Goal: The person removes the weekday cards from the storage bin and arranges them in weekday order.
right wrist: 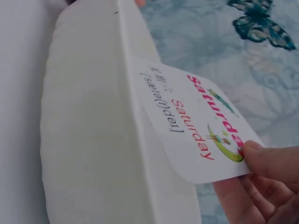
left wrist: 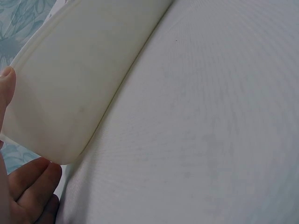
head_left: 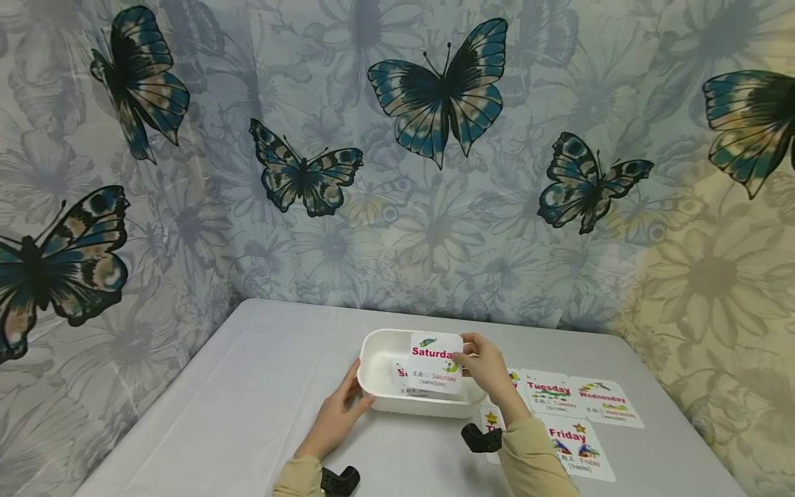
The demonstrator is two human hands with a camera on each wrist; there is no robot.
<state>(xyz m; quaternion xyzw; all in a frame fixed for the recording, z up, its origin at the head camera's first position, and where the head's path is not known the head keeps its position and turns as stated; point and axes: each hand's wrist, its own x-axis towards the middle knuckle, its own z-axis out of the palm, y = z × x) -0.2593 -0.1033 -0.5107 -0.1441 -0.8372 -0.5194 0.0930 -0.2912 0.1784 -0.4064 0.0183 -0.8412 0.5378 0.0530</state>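
Observation:
A white plastic box point(head_left: 422, 407) stands on the table in the head view. At its left end my left hand point(head_left: 335, 417) holds it, thumb at the front rim and fingers along the side; the left wrist view shows the fingers point(left wrist: 35, 191) at the box's lower corner. My right hand point(head_left: 487, 366) pinches a "Saturday" card point(head_left: 428, 352) by its right edge, between thumb and fingers. The card is tilted over the box's rim, its printed face towards me. Behind it another card point(head_left: 399, 376) shows in the box, mostly hidden, its heading beginning "Su".
Day cards lie in two rows to the right of the box, among them Tuesday point(head_left: 549, 390), Wednesday point(head_left: 605, 400) and Friday point(head_left: 580, 449). My right arm and the box partly cover others. A butterfly-printed cloth point(head_left: 435, 255) hangs behind the white table point(head_left: 248, 386).

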